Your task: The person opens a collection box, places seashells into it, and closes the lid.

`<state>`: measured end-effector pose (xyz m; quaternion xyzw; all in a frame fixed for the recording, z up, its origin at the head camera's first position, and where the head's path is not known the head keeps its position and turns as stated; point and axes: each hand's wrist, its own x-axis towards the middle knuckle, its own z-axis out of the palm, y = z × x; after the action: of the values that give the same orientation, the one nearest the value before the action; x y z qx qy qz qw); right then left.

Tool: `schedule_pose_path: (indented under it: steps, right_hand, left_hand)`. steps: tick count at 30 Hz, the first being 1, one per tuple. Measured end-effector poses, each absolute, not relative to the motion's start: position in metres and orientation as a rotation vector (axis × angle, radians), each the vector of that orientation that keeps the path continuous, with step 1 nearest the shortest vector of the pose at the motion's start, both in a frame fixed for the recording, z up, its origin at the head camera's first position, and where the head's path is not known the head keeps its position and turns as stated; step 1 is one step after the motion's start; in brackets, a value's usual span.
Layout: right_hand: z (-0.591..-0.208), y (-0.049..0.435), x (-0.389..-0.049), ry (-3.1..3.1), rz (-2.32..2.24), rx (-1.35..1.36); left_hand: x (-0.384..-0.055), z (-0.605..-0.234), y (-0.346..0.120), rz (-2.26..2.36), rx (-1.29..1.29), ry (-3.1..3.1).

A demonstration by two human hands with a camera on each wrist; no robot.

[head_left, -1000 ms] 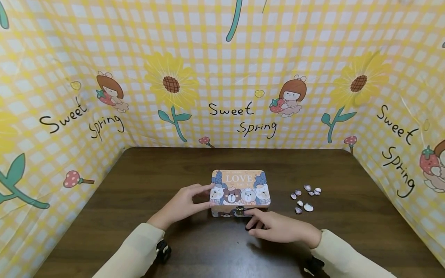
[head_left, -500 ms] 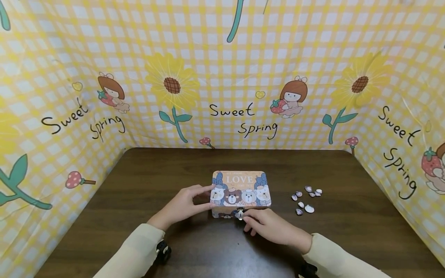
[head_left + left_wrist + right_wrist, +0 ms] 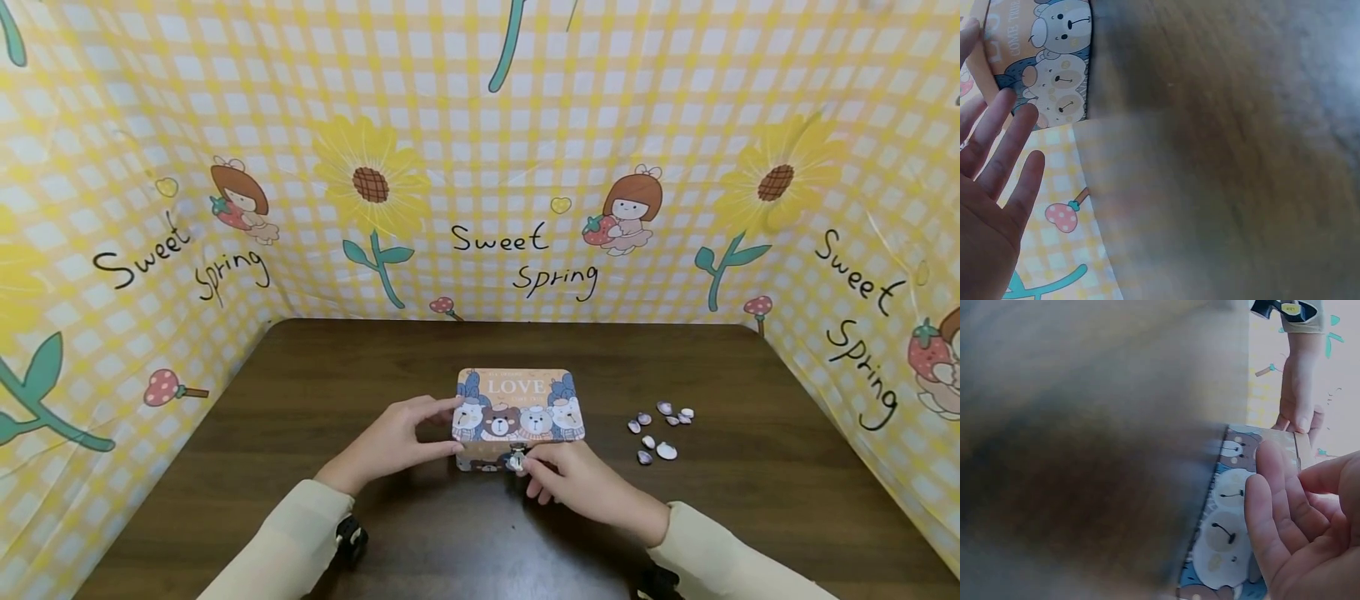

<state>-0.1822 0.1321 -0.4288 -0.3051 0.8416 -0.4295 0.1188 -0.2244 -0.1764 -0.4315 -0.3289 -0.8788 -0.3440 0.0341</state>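
A rectangular box with bears and the word LOVE on its lid stands on the table in the head view. My left hand touches its left end with thumb and index fingertips; in the left wrist view its other fingers extend fairly straight. At the front of the box, my right hand pinches a small shiny metal clasp between thumb and index finger. The lid looks down. In the right wrist view the right fingers hide the clasp and part of the box.
Several small shells lie in a loose group on the dark wooden table, right of the box. Checked yellow cloth stands behind and at both sides of the table.
My right hand has shifted from touching beside the clasp to pinching it, and the clasp now shows bright silver where it looked dark. The left hand stays at the box's left end.
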Motion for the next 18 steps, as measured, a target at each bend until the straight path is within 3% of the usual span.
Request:
schedule_pose_path:
  steps: [18]
  right_hand:
    - [-0.404, 0.138, -0.191, 2.515, -1.256, -1.033]
  left_hand:
    - [-0.229, -0.417, -0.175, -0.996, -0.984, -2.633]
